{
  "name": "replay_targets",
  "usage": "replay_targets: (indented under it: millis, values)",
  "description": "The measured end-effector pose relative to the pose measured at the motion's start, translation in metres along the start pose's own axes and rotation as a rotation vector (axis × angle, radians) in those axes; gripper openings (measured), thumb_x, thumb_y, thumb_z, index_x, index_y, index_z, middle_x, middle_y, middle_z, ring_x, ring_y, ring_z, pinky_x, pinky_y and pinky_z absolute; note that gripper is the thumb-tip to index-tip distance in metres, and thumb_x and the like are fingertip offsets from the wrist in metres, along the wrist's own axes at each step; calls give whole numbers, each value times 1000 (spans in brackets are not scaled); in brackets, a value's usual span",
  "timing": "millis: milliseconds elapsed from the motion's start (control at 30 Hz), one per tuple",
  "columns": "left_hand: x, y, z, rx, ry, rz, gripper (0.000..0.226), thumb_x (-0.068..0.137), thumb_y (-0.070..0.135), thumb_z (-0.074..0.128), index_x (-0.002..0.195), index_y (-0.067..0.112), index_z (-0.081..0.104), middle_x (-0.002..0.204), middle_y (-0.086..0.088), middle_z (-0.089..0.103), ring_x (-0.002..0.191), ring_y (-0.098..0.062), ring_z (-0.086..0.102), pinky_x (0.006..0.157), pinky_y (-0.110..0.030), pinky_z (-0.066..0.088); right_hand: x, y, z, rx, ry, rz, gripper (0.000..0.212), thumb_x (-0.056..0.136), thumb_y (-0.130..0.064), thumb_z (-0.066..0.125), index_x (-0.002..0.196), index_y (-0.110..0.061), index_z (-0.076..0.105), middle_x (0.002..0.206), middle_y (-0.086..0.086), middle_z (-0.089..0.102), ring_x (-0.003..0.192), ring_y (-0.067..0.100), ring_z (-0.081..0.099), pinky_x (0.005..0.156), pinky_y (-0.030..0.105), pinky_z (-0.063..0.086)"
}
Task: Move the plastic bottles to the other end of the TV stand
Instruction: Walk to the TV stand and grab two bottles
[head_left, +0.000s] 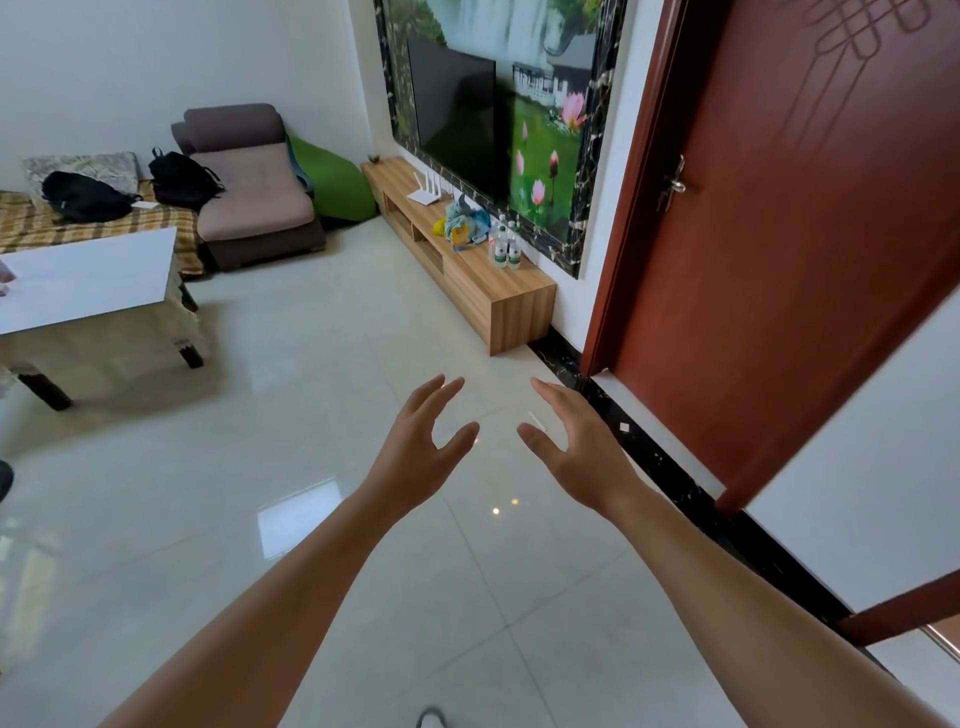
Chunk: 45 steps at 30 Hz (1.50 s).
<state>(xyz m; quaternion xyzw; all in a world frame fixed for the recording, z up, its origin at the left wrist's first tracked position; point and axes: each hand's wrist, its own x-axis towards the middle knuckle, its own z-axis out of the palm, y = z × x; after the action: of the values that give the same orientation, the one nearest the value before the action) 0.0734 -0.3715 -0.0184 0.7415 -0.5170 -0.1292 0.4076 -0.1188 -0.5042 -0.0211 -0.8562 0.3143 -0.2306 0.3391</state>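
Note:
Several clear plastic bottles (505, 245) with green labels stand together on the near part of a long wooden TV stand (498, 296) along the right wall. My left hand (421, 447) and my right hand (576, 447) are held out over the tiled floor, well short of the stand. Both hands have spread fingers and hold nothing. The far end of the stand carries only a small dark cup (373, 157).
A white router (426, 191) and a bundle of cloth and bags (464, 224) lie mid-stand. A TV (454, 114) hangs above it. An open red-brown door (779, 218) stands at right. A white coffee table (88, 280) and a sofa (249, 192) are at left.

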Motion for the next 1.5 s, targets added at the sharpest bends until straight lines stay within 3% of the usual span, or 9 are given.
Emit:
replay_targets:
  millis: [733, 867, 1233, 1500]
  values:
    - [306, -130, -14, -49, -81, 13, 60, 93, 47, 58, 147, 42, 34, 156, 7, 34, 143, -11, 33, 114, -32, 33, 331, 54, 40, -12, 46, 29, 64, 93, -62, 52, 150, -38, 37, 157, -14, 37, 145, 5, 31, 118, 41, 34]
    - [356, -143, -5, -51, -93, 11, 60, 93, 48, 58, 147, 43, 34, 156, 9, 34, 143, -9, 33, 112, -28, 32, 378, 74, 41, 19, 55, 58, 66, 91, -65, 52, 150, -40, 37, 157, -16, 36, 145, 3, 30, 118, 42, 34]
    - [542, -179, 34, -12, -47, -7, 61, 92, 45, 59, 148, 37, 36, 153, 6, 37, 143, -10, 34, 116, -35, 34, 563, 153, 27, 50, 29, 38, 65, 93, -60, 53, 150, -34, 38, 156, -12, 37, 145, 7, 31, 116, 33, 32]
    - [675, -189, 54, 4, 13, -61, 61, 92, 43, 60, 148, 37, 36, 153, 4, 36, 142, -10, 34, 112, -27, 31, 699, 205, -5, 55, -24, 2, 62, 93, -59, 54, 148, -35, 39, 155, -11, 41, 143, 7, 34, 116, 36, 34]
